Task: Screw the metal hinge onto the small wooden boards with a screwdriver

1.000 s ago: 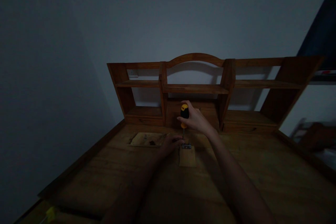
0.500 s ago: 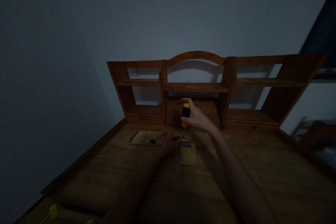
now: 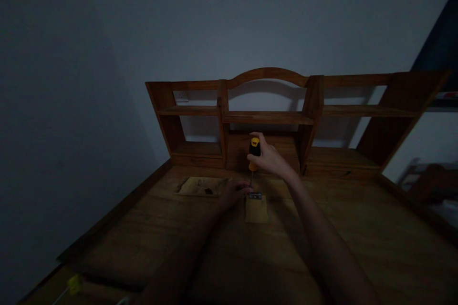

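Note:
My right hand (image 3: 271, 158) is closed round the black and yellow handle of a screwdriver (image 3: 254, 151), which stands upright with its tip down on a small metal hinge (image 3: 255, 196). The hinge lies on the far edge of a small pale wooden block (image 3: 256, 209) on the wooden desk (image 3: 358, 238). My left hand (image 3: 234, 192) rests on the desk just left of the hinge, its fingers curled against the hinge and the screwdriver's tip. What those fingers pinch is too dark to make out.
A wooden shelf unit (image 3: 266, 117) with an arched top stands at the back of the desk against the wall. A flat pale board (image 3: 201, 185) with a dark spot lies to the left. A small yellow object (image 3: 73, 284) sits at the desk's near left corner.
The view has shifted slightly, and my right hand with the screwdriver's handle has leaned a little to the right. My left hand stays by the hinge.

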A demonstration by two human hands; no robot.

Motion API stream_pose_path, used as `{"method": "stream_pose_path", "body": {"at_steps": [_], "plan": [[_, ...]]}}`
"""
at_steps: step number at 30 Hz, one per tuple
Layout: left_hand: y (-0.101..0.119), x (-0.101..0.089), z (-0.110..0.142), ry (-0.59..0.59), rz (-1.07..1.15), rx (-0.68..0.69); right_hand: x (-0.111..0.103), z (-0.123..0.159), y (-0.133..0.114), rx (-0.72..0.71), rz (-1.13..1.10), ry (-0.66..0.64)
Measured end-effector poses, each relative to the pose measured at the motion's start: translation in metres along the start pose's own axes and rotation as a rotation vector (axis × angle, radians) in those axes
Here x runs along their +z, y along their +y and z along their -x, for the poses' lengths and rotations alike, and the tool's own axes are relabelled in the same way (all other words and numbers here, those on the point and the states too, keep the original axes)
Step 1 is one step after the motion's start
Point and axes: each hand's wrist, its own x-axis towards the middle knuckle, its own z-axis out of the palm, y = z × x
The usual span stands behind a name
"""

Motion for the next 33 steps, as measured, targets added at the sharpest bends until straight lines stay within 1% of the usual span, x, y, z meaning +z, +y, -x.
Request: {"method": "stream_pose_path", "body": {"at_steps": [2,8,13,18,21,23,25,27,30,33], "plan": [[0.000,0.000,0.000,0.010,-0.003,-0.006,0.001,0.000,0.000,-0.017,0.007,0.004],[0.008,-0.002,0.000,-0.014,-0.041,0.040,0.004,0.002,-0.002,-0.075,0.048,0.105],[0.017,-0.004,0.002,0.017,-0.055,0.035,0.001,0.004,-0.006,-0.122,0.041,0.066],[0.020,-0.006,0.002,-0.039,-0.006,0.017,0.000,0.004,-0.004,-0.199,-0.024,-0.016],[0.018,-0.006,0.001,-0.040,-0.004,0.034,0.003,0.003,0.001,-0.229,-0.012,0.023],[0.017,-0.005,0.001,-0.034,-0.003,0.040,0.004,0.002,0.002,-0.226,0.004,0.062],[0.015,-0.004,0.001,-0.024,-0.006,0.031,0.004,0.002,0.000,-0.217,0.022,0.071],[0.013,-0.004,0.001,-0.012,-0.015,0.019,0.002,0.003,-0.002,-0.199,0.032,0.049],[0.010,-0.005,0.001,-0.030,-0.023,0.034,-0.002,0.004,-0.004,-0.153,0.024,-0.001],[0.006,-0.007,-0.001,-0.054,-0.029,0.060,-0.002,0.004,-0.003,-0.124,0.010,0.004]]}}
